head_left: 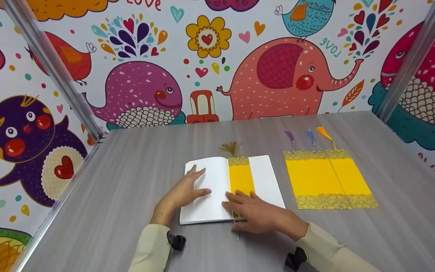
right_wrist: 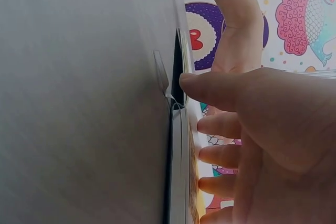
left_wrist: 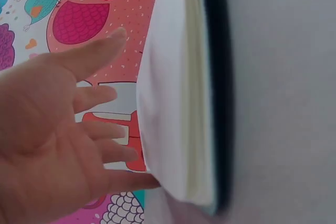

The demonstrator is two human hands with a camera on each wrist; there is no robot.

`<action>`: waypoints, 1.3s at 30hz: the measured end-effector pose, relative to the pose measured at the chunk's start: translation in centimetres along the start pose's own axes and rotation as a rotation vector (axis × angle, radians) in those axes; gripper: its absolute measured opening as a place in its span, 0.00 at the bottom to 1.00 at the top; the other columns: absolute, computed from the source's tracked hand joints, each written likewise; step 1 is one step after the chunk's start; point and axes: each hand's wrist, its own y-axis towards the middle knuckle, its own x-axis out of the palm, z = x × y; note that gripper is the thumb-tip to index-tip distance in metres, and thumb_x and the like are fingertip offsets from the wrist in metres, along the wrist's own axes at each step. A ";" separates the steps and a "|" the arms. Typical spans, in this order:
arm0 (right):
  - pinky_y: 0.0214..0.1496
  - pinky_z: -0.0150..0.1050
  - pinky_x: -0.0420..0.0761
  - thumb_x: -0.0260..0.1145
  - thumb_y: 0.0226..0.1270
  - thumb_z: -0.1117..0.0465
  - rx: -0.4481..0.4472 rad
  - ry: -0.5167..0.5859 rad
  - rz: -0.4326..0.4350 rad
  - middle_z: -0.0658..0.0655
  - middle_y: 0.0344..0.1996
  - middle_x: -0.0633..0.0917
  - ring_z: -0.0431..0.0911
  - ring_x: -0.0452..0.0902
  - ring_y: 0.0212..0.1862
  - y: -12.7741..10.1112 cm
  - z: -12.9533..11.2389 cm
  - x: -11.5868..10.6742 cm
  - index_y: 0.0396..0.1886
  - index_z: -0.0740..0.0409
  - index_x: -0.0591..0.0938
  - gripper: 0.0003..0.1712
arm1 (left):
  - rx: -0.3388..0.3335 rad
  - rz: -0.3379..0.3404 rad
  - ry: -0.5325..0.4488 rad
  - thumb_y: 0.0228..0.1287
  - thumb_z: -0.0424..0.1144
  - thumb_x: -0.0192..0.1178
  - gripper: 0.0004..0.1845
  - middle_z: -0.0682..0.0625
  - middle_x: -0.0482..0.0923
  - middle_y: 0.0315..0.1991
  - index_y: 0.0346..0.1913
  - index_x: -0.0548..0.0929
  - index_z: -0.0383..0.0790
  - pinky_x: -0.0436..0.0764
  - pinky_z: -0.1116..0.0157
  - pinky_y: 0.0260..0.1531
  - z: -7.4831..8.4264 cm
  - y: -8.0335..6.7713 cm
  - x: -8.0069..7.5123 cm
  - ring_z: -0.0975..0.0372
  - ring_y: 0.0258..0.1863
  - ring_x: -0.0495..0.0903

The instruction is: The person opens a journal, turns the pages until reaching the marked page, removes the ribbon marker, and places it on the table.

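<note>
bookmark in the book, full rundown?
The bookmark is a yellow strip with ornate gold bands at its ends and an olive-gold tassel past the top edge. It lies flat along the gutter of the open book. The right hand rests with straight fingers on its lower end.

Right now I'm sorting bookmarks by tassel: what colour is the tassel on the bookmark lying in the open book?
Brownish gold tassel; clearest in the head view.

Head: looks down from 6 o'clock over the table (head_left: 127,170).
Wrists: close, sideways at table level; all share the open book (head_left: 210,185).
</note>
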 end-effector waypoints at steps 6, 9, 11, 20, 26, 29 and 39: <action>0.79 0.65 0.50 0.64 0.71 0.45 -0.015 -0.017 -0.012 0.53 0.81 0.56 0.55 0.47 0.82 0.0 0.1 0.1 0.78 0.44 0.63 0.39 | 0.064 -0.059 0.075 0.63 0.46 0.69 0.40 0.35 0.47 0.80 0.75 0.66 0.39 0.51 0.40 0.76 0.0 -0.2 0.7 0.38 0.80 0.45; 0.78 0.66 0.50 0.64 0.71 0.45 -0.028 -0.022 -0.011 0.53 0.81 0.56 0.56 0.47 0.82 0.0 0.1 0.1 0.78 0.45 0.63 0.39 | 0.072 -0.084 0.103 0.63 0.48 0.69 0.41 0.33 0.47 0.80 0.75 0.66 0.38 0.49 0.37 0.76 0.0 -0.3 0.9 0.36 0.80 0.44; 0.78 0.66 0.51 0.64 0.71 0.45 -0.034 -0.021 -0.012 0.54 0.81 0.56 0.56 0.47 0.82 0.0 0.1 0.1 0.78 0.45 0.63 0.39 | 0.065 -0.098 0.117 0.63 0.49 0.69 0.41 0.33 0.47 0.80 0.75 0.66 0.38 0.48 0.35 0.75 0.1 -0.3 0.9 0.36 0.79 0.43; 0.78 0.66 0.51 0.64 0.71 0.45 -0.047 -0.020 -0.020 0.54 0.81 0.56 0.56 0.47 0.82 0.0 0.2 0.3 0.78 0.44 0.63 0.39 | 0.044 -0.131 0.142 0.63 0.50 0.68 0.42 0.32 0.48 0.79 0.75 0.65 0.37 0.45 0.33 0.74 0.1 -0.6 1.2 0.34 0.79 0.44; 0.79 0.64 0.50 0.64 0.71 0.44 -0.037 0.017 -0.016 0.54 0.81 0.56 0.56 0.48 0.82 -0.1 0.1 0.2 0.78 0.45 0.64 0.39 | 0.055 -0.145 0.172 0.64 0.50 0.67 0.41 0.30 0.48 0.79 0.75 0.64 0.34 0.46 0.30 0.72 0.3 -0.6 1.2 0.33 0.78 0.45; 0.80 0.62 0.51 0.64 0.71 0.44 -0.033 0.037 -0.018 0.55 0.81 0.57 0.56 0.48 0.82 -0.1 0.0 0.0 0.77 0.46 0.65 0.39 | 0.062 -0.154 0.187 0.64 0.50 0.67 0.41 0.29 0.49 0.78 0.74 0.65 0.33 0.46 0.30 0.72 0.4 -0.5 1.2 0.32 0.78 0.46; 0.73 0.60 0.68 0.69 0.68 0.55 0.057 0.223 0.278 0.62 0.71 0.72 0.59 0.70 0.70 0.7 0.7 -1.0 0.69 0.57 0.74 0.32 | 0.071 -0.157 0.202 0.64 0.50 0.67 0.41 0.29 0.49 0.78 0.74 0.65 0.33 0.47 0.29 0.71 0.7 -0.4 1.1 0.32 0.78 0.46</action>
